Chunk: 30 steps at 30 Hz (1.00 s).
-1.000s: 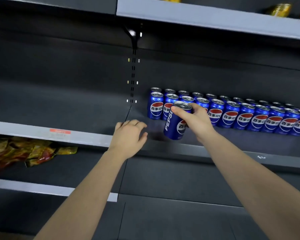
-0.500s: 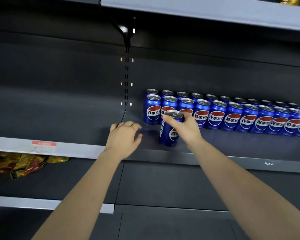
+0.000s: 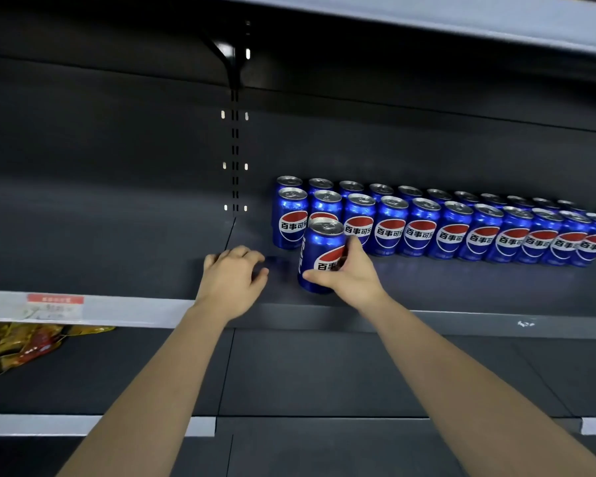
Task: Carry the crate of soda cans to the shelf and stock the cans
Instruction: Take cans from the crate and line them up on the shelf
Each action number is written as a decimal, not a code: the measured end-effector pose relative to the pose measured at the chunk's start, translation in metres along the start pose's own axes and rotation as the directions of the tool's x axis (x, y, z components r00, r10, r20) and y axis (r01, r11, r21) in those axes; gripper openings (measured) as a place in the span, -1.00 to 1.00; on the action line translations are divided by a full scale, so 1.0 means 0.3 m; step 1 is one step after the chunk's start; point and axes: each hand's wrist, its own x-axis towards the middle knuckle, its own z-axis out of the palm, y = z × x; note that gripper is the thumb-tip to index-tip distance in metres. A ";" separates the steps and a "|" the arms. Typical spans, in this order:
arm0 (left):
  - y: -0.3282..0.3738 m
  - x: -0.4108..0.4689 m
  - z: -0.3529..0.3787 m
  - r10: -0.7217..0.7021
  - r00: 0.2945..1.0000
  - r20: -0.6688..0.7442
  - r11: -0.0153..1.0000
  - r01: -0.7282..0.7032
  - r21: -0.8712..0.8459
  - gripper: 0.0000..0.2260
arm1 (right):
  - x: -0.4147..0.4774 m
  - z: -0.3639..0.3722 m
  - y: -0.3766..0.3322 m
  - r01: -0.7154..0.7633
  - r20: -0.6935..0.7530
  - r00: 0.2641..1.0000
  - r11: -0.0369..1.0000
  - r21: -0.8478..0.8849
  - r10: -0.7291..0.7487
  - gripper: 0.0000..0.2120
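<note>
Spotter: Status on the can?

Operator: I have the right hand [image 3: 350,275] wrapped round the blue soda can [image 3: 320,256], thumb across its near side and fingers up its right side. It sits near the front of the shelf [image 3: 461,321], just in front of the left end of the two rows of cans [image 3: 427,232]. It looks slightly tilted, and I cannot tell whether its base is flat down.

Spotter: And your other hand?

Operator: My left hand [image 3: 233,275] rests on the shelf just left of the can, fingers loosely curled, holding nothing. The crate is out of my view.

Spotter: So how do you finish this one cleanly?

Operator: I think the label matters first. The stocked cans all face out, while mine shows its logo turned partly right, so I would twist it square before setting it down. Then I would seat the base flat and ease it far until it touches the front row. A hard push could topple those neighbours, since they stand packed side by side. I would loosen my fingers only once it stands upright alone.
</note>
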 end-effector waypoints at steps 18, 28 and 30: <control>-0.002 -0.005 0.033 -0.022 0.999 -0.033 0.999 0.023 0.032 -0.69 | 0.125 0.185 -0.024 0.015 -0.144 0.989 0.997 -0.077 -0.026 -0.27; -0.007 0.000 0.031 -0.031 0.998 -0.052 0.999 0.030 -0.011 -0.71 | 0.160 0.224 -0.002 -0.026 -0.196 0.980 0.995 -0.100 0.006 -0.16; -0.007 0.001 0.029 -0.036 0.998 -0.057 0.999 0.034 -0.025 -0.72 | 0.152 0.229 -0.002 -0.031 -0.207 0.978 0.995 -0.099 0.010 -0.15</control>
